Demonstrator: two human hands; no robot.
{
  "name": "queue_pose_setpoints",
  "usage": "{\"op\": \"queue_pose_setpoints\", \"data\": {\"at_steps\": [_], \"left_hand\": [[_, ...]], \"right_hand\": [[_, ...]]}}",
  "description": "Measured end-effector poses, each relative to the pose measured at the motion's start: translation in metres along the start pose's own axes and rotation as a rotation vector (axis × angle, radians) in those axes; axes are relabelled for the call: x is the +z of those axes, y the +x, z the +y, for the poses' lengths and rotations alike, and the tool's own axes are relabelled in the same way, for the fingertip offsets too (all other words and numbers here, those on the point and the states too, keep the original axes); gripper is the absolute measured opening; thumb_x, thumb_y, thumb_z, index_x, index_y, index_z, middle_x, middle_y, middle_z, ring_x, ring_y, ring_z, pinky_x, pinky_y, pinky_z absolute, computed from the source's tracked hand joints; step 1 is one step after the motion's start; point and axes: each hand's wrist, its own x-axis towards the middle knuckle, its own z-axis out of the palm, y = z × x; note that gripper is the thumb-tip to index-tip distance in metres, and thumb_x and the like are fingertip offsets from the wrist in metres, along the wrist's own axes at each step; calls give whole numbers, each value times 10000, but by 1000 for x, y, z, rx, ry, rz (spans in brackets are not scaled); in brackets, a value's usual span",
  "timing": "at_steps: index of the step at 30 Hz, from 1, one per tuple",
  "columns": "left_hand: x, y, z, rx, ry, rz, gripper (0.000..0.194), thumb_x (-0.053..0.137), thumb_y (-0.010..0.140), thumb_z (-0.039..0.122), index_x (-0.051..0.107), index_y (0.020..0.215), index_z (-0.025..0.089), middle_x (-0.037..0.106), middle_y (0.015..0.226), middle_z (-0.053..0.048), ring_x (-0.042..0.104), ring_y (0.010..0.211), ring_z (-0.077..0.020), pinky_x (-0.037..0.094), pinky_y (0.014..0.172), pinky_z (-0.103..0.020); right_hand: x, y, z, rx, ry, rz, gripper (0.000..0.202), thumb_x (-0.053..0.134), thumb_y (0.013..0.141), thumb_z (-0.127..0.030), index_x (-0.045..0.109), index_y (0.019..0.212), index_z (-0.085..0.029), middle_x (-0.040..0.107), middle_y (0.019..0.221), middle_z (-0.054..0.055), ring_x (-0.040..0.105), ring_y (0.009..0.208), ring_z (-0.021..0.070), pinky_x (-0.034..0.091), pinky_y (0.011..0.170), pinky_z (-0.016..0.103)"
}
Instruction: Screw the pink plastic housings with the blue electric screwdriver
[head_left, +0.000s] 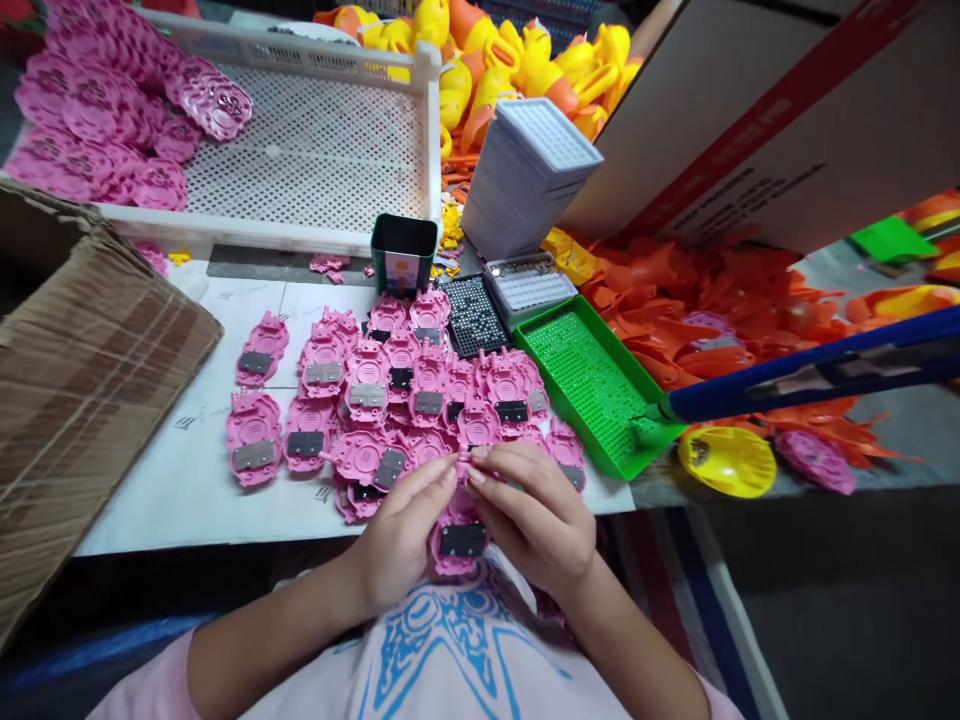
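Both my hands hold one pink plastic casing [450,562] with a black battery cover, close to my body at the table's front edge. My left hand [405,535] grips its left side, thumb and fingers closed near the top. On the right side, my right hand [536,515] has its fingers bent over the casing, with the fingertips pinched at its upper end. Whether a small part sits between those fingertips is hidden. Just beyond my hands lies a pile of similar pink casings [367,390], some with grey covers and some with black ones.
Right of the pile is a green tray [592,370], beside a black tray of screws [478,315]. A blue-handled tool [817,365] reaches in from the right. Behind stand a dark cup [403,255], stacked white trays [517,190] and a white crate [315,150]. Cardboard [97,370] flanks the left.
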Motion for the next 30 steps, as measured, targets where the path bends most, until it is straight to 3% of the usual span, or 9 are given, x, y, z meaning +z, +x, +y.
{"op": "queue_pose_setpoints", "data": {"at_steps": [3,5,9,11,15,18,23,27,30], "left_hand": [[-5,1,2,39,81,34,316,623,832,440,714,993,184,708,1066,-78,587,1116,-260,455,968,-348],[-7,1,8,89,179,-31,291,584,858,427,711,924,173,713,953,-72,618,990,-245,488,873,-329],[-7,-1,24,330,441,-186,408,456,942,420,658,695,165,625,671,-37,574,683,-172,483,697,-281],[-10,-3,31,475,541,-221,440,416,967,363,631,637,168,590,619,-32,552,631,-155,479,668,-270],[-21,-7,42,678,607,-345,343,410,974,285,685,822,148,653,748,-74,611,710,-163,505,675,-262],[-29,-14,49,703,615,-392,295,432,965,244,695,869,149,676,779,-76,633,738,-156,514,693,-241],[-41,-26,57,749,676,-267,131,561,850,167,686,812,160,688,724,-54,642,670,-148,518,642,-217],[-64,-29,63,730,706,-232,146,570,804,142,644,681,164,654,617,-33,597,545,-124,481,540,-200],[-88,-29,67,709,687,-215,183,564,819,180,635,650,174,629,573,-22,575,511,-123,456,502,-203]], "right_hand": [[-2,1,1,-13,-10,-4,215,607,810,-24,647,1010,-91,702,958,148,649,941,207,584,791,378],[-3,2,-1,-34,-20,-10,207,611,816,-42,648,1012,-98,717,934,133,652,923,206,579,790,382],[-5,7,-9,-28,26,-7,180,621,813,-61,628,987,-108,735,891,105,664,892,198,563,817,397],[-4,10,-14,21,85,17,172,642,810,-84,616,977,-115,731,860,92,666,878,193,566,813,394],[1,11,-23,91,171,61,169,680,823,-187,618,969,-128,704,839,88,659,850,179,582,750,367],[5,12,-31,68,92,49,117,666,830,-173,626,931,-130,698,840,91,649,842,191,572,724,384],[16,21,-49,-1,-93,0,66,611,848,-167,647,860,-112,712,848,109,632,858,225,540,744,417],[32,31,-58,3,-38,-62,74,644,825,-170,653,870,-111,710,899,117,621,914,228,548,774,406],[46,40,-59,23,86,-153,208,657,843,-281,656,969,-117,687,955,127,617,964,214,565,800,387]]}}
